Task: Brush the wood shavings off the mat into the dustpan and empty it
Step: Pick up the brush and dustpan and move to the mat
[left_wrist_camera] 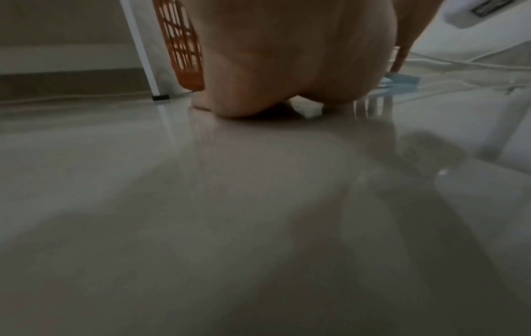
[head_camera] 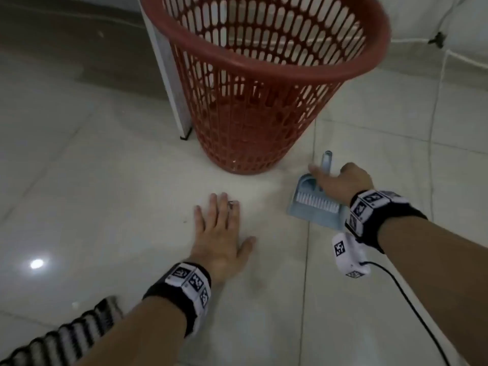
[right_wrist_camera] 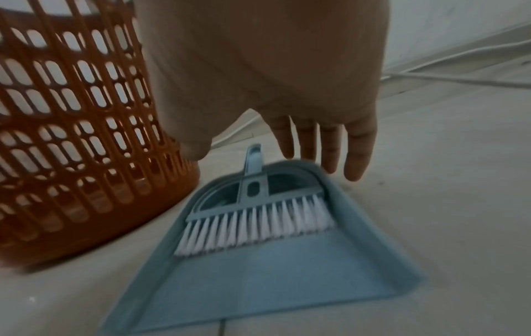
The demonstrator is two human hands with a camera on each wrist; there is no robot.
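A pale blue dustpan [head_camera: 311, 216] lies flat on the tiled floor just right of a red mesh basket [head_camera: 253, 122]. A matching brush [head_camera: 315, 202] with white bristles is nested in it, handle pointing away from me. In the right wrist view my right hand [right_wrist_camera: 276, 106] hovers over the handle end of the dustpan [right_wrist_camera: 273, 277] and brush [right_wrist_camera: 252, 225], fingers hanging straight and holding nothing. My left hand [head_camera: 219, 231] presses flat on the floor, left of the dustpan, fingers spread. No shavings show in the pan.
The basket [right_wrist_camera: 71, 136] stands against a white furniture leg [head_camera: 169, 80]. White cables [head_camera: 435, 122] run along the floor at right, and a black cable [head_camera: 412, 302] trails from my right wrist. A blurred black-and-white striped fabric [head_camera: 66, 336] lies at bottom left.
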